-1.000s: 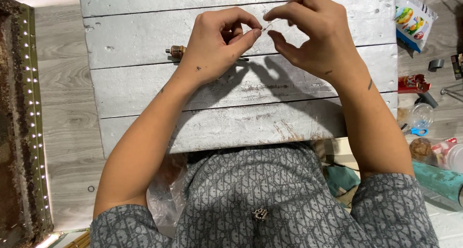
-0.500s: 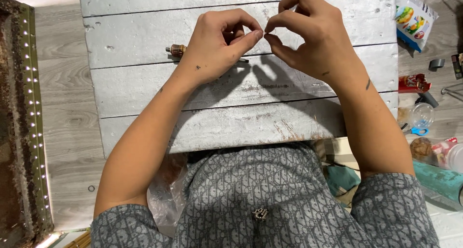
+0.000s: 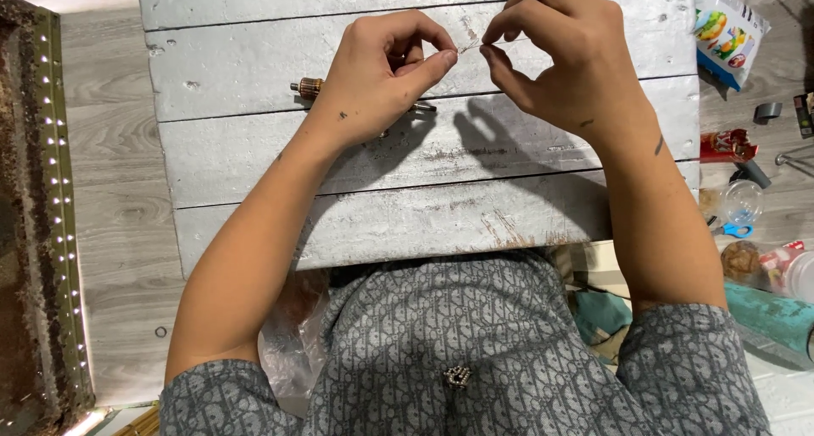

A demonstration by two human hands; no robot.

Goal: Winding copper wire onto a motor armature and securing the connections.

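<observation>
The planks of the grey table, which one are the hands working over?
The second plank from the far edge. The left hand and right hand pinch a thin wire above it; the near planks carry only forearms and shadow.

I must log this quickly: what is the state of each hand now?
Left hand: closed, pinching one end of a thin wire.
Right hand: closed, pinching the other end of it.

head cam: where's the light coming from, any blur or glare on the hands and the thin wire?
Head view: sharp, no motion blur on the left hand or right hand. Both cast soft shadows toward the person on the grey plank table, so the light seems to sit high and ahead. The thin wire pinched between them barely resolves. Bright dots glare on the strip light at left.
</observation>
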